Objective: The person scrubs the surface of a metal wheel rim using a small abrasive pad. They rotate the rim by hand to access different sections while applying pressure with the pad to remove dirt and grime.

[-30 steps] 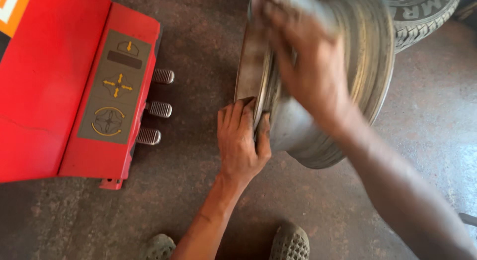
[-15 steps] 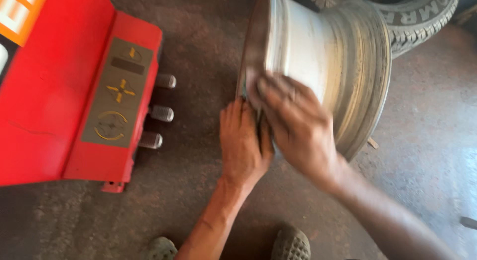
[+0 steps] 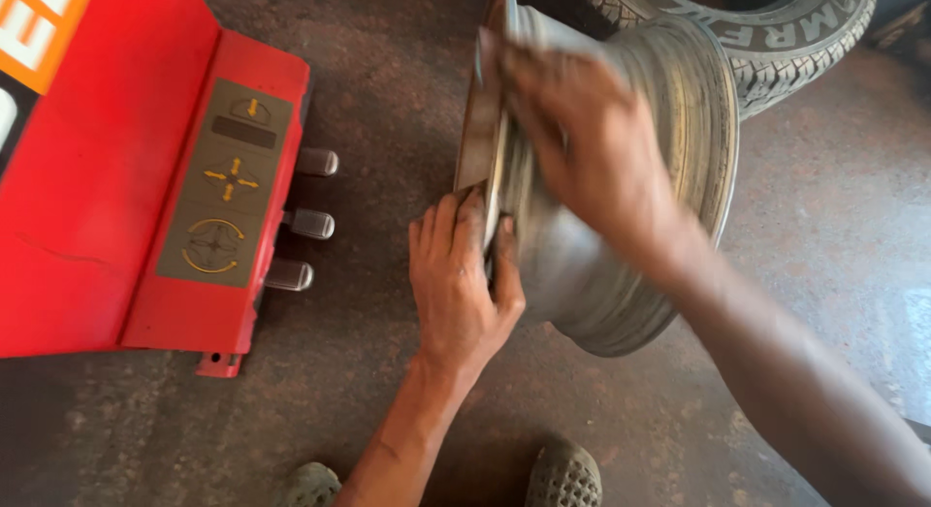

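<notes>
Silver wheel rim (image 3: 621, 265) stands on edge, left hand (image 3: 461, 279) clamped on its lip, right hand (image 3: 592, 148) pressed against it.

head view, steeply down, close range

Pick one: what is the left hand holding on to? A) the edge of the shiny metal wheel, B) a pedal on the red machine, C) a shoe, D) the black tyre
A: the left hand grips the near edge of the metal wheel rim, fingers curled over it, apart from the red machine.
</notes>
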